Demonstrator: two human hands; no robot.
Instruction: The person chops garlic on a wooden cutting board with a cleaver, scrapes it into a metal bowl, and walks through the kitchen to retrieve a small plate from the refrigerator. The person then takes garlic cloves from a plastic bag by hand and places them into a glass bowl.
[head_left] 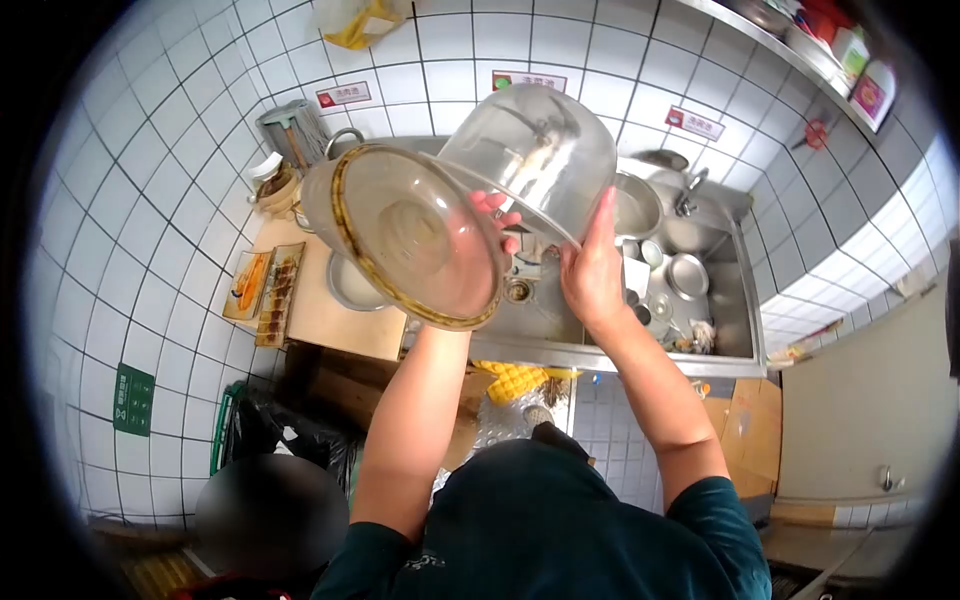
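My left hand [497, 215] is wrapped round a see-through bowl [410, 230] with a brown and yellow patterned rim. The bowl is tilted, its rim toward me, and most of that hand is behind it; fingertips show at its right side. A clear dome cover [540, 155] is tipped on its side just right of the bowl, its lower edge gripped by my right hand [592, 275]. Both pieces are held up over the steel sink [560, 300], close together; whether they touch I cannot tell.
Several dishes and a round metal pan [688, 276] lie in the right basin, near a tap [690, 192]. On the left, a wooden counter [340, 325] bears a metal bowl [352, 283] and narrow trays [278, 295]. A black-bagged bin [290, 425] stands below. A shelf [800, 60] runs upper right.
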